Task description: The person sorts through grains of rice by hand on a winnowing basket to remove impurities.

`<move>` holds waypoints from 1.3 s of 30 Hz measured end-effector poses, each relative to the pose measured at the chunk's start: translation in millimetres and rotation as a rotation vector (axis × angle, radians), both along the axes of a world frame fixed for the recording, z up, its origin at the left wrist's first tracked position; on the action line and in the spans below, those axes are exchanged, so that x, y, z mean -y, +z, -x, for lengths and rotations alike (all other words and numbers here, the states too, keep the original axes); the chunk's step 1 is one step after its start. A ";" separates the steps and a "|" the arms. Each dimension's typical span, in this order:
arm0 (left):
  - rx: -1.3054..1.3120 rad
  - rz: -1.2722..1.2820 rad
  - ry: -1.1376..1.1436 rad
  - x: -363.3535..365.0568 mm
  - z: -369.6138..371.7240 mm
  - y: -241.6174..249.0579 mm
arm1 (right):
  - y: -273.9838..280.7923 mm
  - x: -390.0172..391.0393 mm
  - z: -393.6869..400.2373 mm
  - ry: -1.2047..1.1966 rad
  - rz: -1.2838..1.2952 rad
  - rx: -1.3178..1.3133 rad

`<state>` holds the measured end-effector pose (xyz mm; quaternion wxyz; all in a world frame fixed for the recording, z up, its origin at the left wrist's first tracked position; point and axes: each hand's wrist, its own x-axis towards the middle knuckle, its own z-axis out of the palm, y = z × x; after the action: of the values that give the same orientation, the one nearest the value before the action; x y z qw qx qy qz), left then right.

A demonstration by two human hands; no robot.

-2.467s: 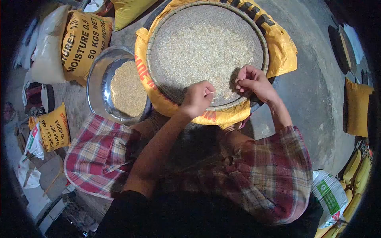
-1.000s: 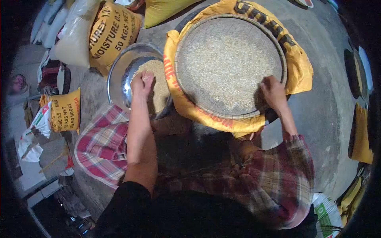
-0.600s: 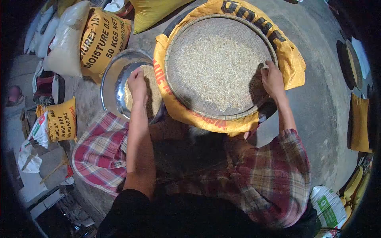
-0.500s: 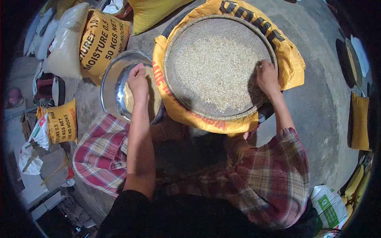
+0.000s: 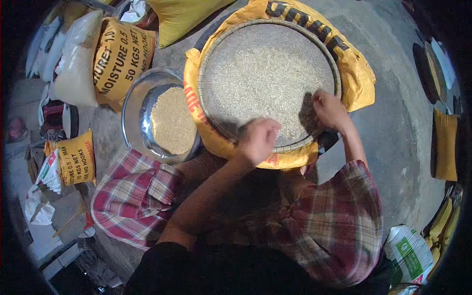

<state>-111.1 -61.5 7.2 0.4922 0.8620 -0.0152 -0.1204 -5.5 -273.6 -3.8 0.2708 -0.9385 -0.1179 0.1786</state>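
Note:
A round woven tray (image 5: pixel 335 69) with a bamboo rim holds a spread layer of pale grain (image 5: pixel 268 83). Over the tray's near rim is my left hand (image 5: pixel 260 140), its fingers curled together; anything inside them is too small to make out. My right hand (image 5: pixel 329 112) hovers above the tray's right side, fingers pinched, casting a shadow on the grain. Under the tray lies a yellow woven sack (image 5: pixel 361 81) with printed letters. To the left stands a shiny metal basin (image 5: pixel 132 115) with tan grain (image 5: pixel 172 123) in it.
A full yellow sack (image 5: pixel 123 61) and a whitish sack (image 5: pixel 76 73) stand behind the basin. A smaller yellow sack (image 5: pixel 76 157) is farther left. At lower right lies a white and green sack (image 5: pixel 408 253); another yellow sack (image 5: pixel 445 145) rests at the far right.
My left hand has moved right, from above the metal basin to the tray's near rim. My right hand has shifted slightly down and stays over the tray's right side.

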 end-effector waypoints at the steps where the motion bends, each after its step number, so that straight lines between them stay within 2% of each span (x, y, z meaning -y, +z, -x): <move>1: -0.002 0.005 -0.005 7.8 3.0 -1.5 | -1.8 3.6 9.2 0.073 0.059 -0.115; 3: -0.090 -0.136 -0.218 18.5 5.9 -4.2 | -24.2 -7.3 27.8 0.102 -0.069 -0.166; 5: -0.089 -0.194 -0.222 21.2 -0.5 -4.9 | -15.5 -38.3 30.7 0.035 -0.081 -0.198; 7: -0.050 -0.397 -0.143 15.8 -23.1 -13.2 | -11.5 -64.5 20.3 0.041 -0.096 -0.163; 9: 0.135 -0.331 -0.108 -3.6 -47.0 -16.9 | -6.7 -69.6 6.7 0.053 -0.117 -0.124; 11: 0.219 -0.300 -0.041 -22.3 -63.8 -4.4 | 11.1 -64.1 -5.0 0.009 -0.403 0.040; 13: 0.303 -0.264 0.029 -40.2 -68.7 13.5 | 27.7 -45.4 -20.1 -0.113 -0.378 -0.054; 15: 0.167 -0.186 0.020 -57.1 -70.8 27.2 | 7.7 -20.2 -34.8 -0.136 -0.167 0.174; 16: 0.168 -0.186 0.015 -65.3 -69.7 26.6 | -3.2 -10.9 -41.1 -0.142 -0.167 0.174; 18: 0.085 -0.429 0.124 -79.4 -63.0 14.9 | -26.6 -0.2 -49.7 -0.221 0.058 0.292; 21: 0.206 -0.529 0.219 -92.4 -50.1 -20.3 | -57.2 -15.8 -54.4 -0.178 -0.007 0.373; 22: 0.209 -0.527 0.219 -88.4 -46.9 -20.8 | -35.5 -34.3 -41.9 -0.151 -0.121 0.409; 23: 0.304 -0.548 0.178 -81.0 -43.5 -21.3 | -32.9 -48.9 -43.2 -0.079 -0.096 0.257; 25: 0.405 -0.569 0.136 -71.4 -45.4 -21.5 | -32.5 -78.5 -32.5 -0.015 -0.117 0.356; 27: 0.368 -0.458 0.116 -67.5 -50.7 -19.7 | -6.2 -93.6 -22.1 0.109 -0.231 0.263; 29: 0.272 -0.477 0.096 -66.2 -61.1 -7.3 | 23.2 -97.8 -11.1 0.044 -0.303 0.237; 31: 0.174 -0.494 0.078 -64.8 -77.4 15.7 | 22.2 -91.2 -15.1 -0.019 -0.373 0.208; 33: -0.115 -0.681 -0.127 -71.3 -99.9 40.0 | -9.0 -61.3 -41.4 -0.092 -0.210 0.433; 34: -0.097 -0.700 -0.228 -82.9 -109.8 37.4 | -20.1 -49.3 -51.6 -0.119 -0.147 0.503; 35: -0.096 -0.704 -0.228 -87.8 -121.2 45.1 | -29.7 -39.6 -59.8 -0.147 -0.084 0.573; 37: -0.252 -0.801 -0.475 -91.5 -140.8 74.8 | -35.8 -39.9 -60.4 -0.145 -0.050 0.593; 39: -0.199 -0.862 -0.501 -104.9 -143.1 97.6 | -32.8 -55.1 -45.3 -0.045 0.094 0.617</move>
<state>32.1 43.4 104.8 0.0470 0.9410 -0.1233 -0.3116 39.8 -218.5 -36.6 0.1827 -0.9623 -0.1652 -0.1153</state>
